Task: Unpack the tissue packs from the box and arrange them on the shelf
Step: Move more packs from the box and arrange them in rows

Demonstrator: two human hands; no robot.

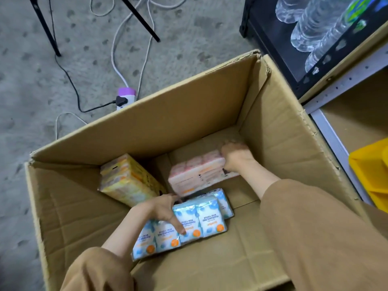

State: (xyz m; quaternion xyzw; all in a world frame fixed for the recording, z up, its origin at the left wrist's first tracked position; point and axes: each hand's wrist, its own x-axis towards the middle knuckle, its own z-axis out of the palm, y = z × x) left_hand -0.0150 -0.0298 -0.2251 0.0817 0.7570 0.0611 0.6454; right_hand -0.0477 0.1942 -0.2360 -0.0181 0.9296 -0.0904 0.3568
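Note:
A large open cardboard box [189, 114] stands on the floor. Inside lie a blue tissue pack [201, 219], a pink tissue pack [195, 177] and a yellow tissue pack [126, 179] leaning against the left wall. My left hand [163, 211] rests on top of the blue tissue pack, fingers spread over it. My right hand [235, 156] grips the far right end of the pink tissue pack, fingers curled around its edge. Both arms wear brown sleeves. The shelf [340, 82] stands right of the box.
A black crate of clear water bottles [319, 32] sits on the shelf at upper right. A yellow bin [369, 171] sits on a lower shelf level. A power strip [126, 97] with cables and black stand legs [44, 28] lie on the concrete floor behind the box.

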